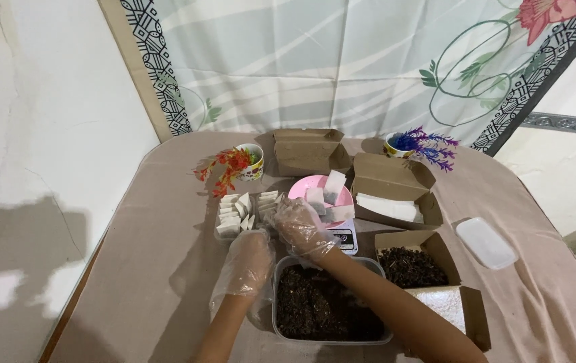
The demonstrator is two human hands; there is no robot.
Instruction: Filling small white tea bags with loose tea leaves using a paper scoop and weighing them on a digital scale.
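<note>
Both my hands wear clear plastic gloves. My left hand [248,263] rests by the left rim of a clear plastic tub [281,269] filled with dark loose material; its fingers look loosely curled and I see nothing in them. My right hand [299,227] reaches forward over the tub toward a pink bowl [305,185] that sits on a small white scale [347,236] and holds small white filled sachets [334,185]. I cannot tell whether the right fingers hold a sachet. A clear tray of several white sachets [241,212] lies just left of the right hand.
An open brown box of dark material [412,265] sits right of the tub. Another open box holds white paper [389,208]. A shut brown box [308,149] stands at the back. Two small pots hold red flowers [231,168] and purple flowers [426,144]. A white lid [486,242] lies at right.
</note>
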